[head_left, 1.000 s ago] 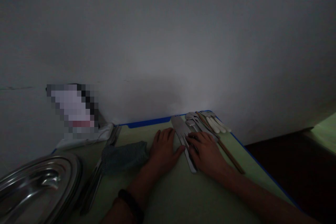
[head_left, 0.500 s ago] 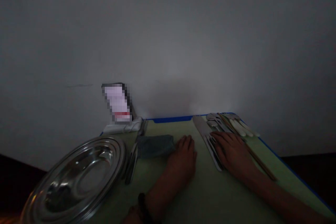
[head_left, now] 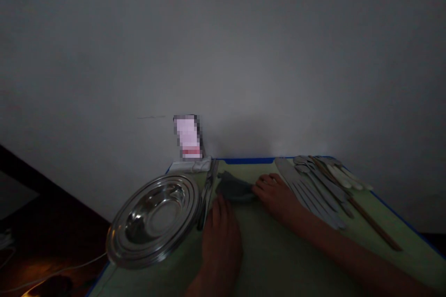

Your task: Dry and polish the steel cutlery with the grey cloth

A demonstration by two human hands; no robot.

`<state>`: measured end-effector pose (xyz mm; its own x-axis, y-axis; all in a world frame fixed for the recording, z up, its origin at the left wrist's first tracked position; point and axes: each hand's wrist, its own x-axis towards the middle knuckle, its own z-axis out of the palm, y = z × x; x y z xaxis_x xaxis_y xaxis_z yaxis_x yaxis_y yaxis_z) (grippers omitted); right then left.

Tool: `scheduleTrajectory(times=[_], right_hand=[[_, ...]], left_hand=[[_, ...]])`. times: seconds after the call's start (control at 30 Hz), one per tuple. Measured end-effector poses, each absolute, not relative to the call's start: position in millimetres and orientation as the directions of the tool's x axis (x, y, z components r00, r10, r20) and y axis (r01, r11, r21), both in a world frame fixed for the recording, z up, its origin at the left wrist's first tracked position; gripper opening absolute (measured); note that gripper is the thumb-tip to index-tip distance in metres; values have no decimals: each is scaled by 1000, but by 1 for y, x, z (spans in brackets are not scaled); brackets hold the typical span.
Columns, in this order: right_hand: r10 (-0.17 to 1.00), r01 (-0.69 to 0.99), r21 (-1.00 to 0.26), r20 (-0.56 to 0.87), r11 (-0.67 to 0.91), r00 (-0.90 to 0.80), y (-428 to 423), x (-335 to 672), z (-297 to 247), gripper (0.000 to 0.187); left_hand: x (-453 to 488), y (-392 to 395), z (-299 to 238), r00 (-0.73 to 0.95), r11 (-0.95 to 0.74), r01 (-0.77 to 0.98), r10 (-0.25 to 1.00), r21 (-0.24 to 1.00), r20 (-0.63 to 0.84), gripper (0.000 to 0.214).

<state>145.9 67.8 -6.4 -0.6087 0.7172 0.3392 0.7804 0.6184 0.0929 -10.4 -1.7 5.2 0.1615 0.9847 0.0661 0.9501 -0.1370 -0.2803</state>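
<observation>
A small dark grey-green cloth [head_left: 235, 188] lies crumpled on the pale green tabletop, its far left corner sticking up. At its right end the bent fingers of my right hand [head_left: 277, 196] close on the edge; the fingertips are partly hidden. My left hand [head_left: 222, 236] lies palm down in front of the cloth, fingers stretched forward and touching or nearly touching its near left edge. To the left of that hand is a narrow row of cutlery [head_left: 207, 190], beside a stack of shiny metal plates [head_left: 120, 241].
Right of my right arm lie several knives and forks [head_left: 313, 202], spoons [head_left: 304, 163], brown chopsticks [head_left: 376, 225] and white-handled cutlery [head_left: 348, 178]. A lit, blurred phone [head_left: 188, 137] leans on the wall above a folded white cloth [head_left: 190, 166]. A white cable [head_left: 69, 269] runs at lower left.
My right hand has left the cutlery and come left to the cloth's right end. My left hand has shifted to the cloth's near left side. The cloth is now crumpled, and the view has turned left.
</observation>
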Motion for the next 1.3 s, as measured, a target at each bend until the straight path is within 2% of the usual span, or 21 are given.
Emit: scheduleTrajectory(times=[0.1,0.23,0.3,0.47,0.57,0.67,0.83,0.9,1.03,1.2,1.3], right_hand=[[817,881,104,337,461,-467,61,149,-10,12],[864,928,16,359,373,-353,45,153,-25,18],[875,932,-21,353,361,-331,41,153,-31,19],[888,928,-105,347,357,-302,43,151,-33,21],[891,917,-157,343,368,-299,45,153,-31,22],[905,898,-234,306,372,-295,46,155,-29,21],[968,776,-582,200,243,-153,49,159,-25,33],[978,713,-672,184,200,-101,50,161,-27,34],[964,682,-707,266,190,7,49,165,-34,34],[923,558,-740,352,374,-152,48,170,-39,38],[924,462,-803,364,376,-121,50,173,-39,48]], left_hand=[[-12,2,-11,91,-53,964,986,-259,139,49],[-14,5,-14,3,26,984,987,-179,161,48],[-16,5,-13,32,-5,986,987,-164,160,46],[-21,5,-18,223,-212,973,962,-90,154,46],[-26,11,-23,214,-213,977,957,-26,193,50],[-30,17,-28,234,-242,969,959,37,162,53],[-30,20,-30,372,-385,917,921,109,120,49],[-29,20,-30,379,-397,908,914,131,144,53],[-31,23,-27,312,-352,915,928,198,204,47],[-36,27,-30,309,-367,893,921,261,237,44],[-32,24,-30,246,-294,918,949,267,196,49]])
